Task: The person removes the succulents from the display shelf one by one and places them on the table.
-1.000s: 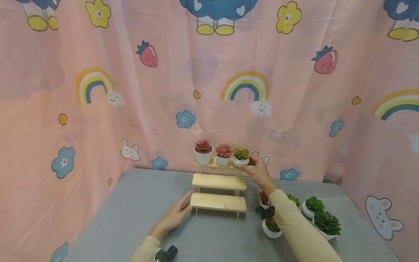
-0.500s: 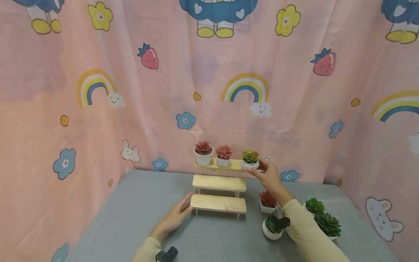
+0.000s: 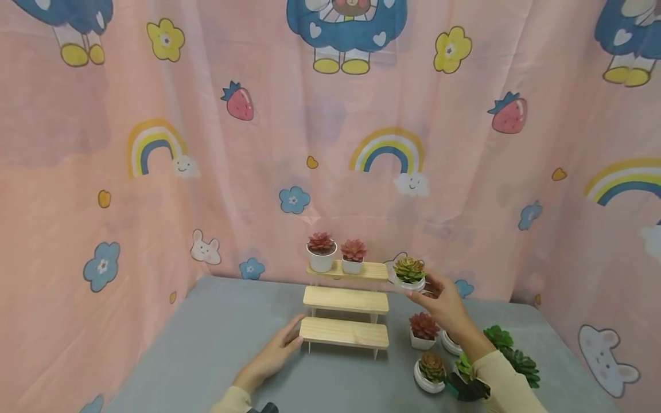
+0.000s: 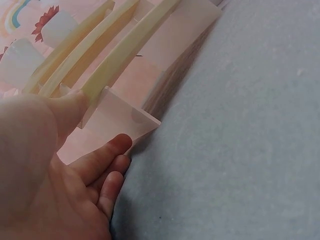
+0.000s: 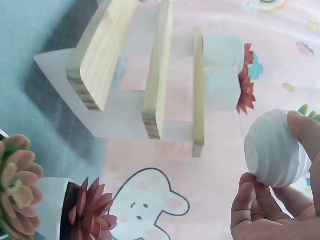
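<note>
My right hand (image 3: 445, 301) grips a green-yellow succulent in a round white ribbed pot (image 3: 409, 274), held in the air just right of the top shelf. The right wrist view shows the pot (image 5: 274, 150) tipped on its side there, with thumb and fingertips around it. A three-tier wooden stand (image 3: 345, 299) with clear side panels stands at the middle back. Two red succulents in white pots, a larger one (image 3: 322, 254) and a smaller one (image 3: 353, 258), sit on its top shelf. My left hand (image 3: 273, 351) rests against the left end of the lowest shelf, thumb at its edge (image 4: 95, 95), fingers loosely extended.
To the right on the grey table (image 3: 206, 367) stand several potted succulents: a red one (image 3: 423, 330), a brownish one (image 3: 431, 371) and green ones (image 3: 523, 366), partly behind my right forearm. A pink patterned curtain (image 3: 330, 115) hangs behind and along the sides.
My right hand has lifted the green-yellow succulent off the right end of the top shelf and carried it to the right. My left hand stays at the stand. The head view tilts up slightly.
</note>
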Available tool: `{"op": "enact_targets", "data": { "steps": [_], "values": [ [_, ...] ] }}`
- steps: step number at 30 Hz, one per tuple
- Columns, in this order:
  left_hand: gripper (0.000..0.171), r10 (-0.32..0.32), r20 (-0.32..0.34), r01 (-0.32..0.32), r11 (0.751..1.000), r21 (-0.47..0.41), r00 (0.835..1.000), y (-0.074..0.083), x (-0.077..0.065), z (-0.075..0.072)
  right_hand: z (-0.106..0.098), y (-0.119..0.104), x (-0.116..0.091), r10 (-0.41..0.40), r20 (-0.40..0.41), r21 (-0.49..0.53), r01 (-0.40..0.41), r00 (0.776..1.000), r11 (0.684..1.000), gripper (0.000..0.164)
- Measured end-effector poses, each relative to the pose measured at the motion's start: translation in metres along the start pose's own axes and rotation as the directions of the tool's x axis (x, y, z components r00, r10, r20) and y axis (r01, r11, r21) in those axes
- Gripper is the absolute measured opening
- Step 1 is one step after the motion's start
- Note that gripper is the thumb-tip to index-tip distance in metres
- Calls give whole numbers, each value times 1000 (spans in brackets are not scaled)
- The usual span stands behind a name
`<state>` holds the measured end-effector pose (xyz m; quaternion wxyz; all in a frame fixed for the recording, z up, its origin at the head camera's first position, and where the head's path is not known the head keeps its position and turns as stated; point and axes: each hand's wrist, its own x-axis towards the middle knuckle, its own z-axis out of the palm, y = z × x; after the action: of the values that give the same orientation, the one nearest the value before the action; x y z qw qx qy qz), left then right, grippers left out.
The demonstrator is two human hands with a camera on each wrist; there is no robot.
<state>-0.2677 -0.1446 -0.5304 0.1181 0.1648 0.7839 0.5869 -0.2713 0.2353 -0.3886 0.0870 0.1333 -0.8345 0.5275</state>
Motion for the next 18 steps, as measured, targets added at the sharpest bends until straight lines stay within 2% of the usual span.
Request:
{"op": "enact_targets", "data": {
  "steps": [7,12,18],
  "values": [
    [69,7,-17,-6,1000,27,1000,1,0,0,-4,-1,-23,23,-9,51,-23,1000,998,68],
    [70,6,5,-6,1000,11,1000,-3,-2,0,-6,1,-35,85,0,69,-85,996,994,69],
    [69,10,-13,-9,999,31,1000,0,-2,2,-16,-3,-47,181,51,37,-182,982,983,78]
  ]
}}
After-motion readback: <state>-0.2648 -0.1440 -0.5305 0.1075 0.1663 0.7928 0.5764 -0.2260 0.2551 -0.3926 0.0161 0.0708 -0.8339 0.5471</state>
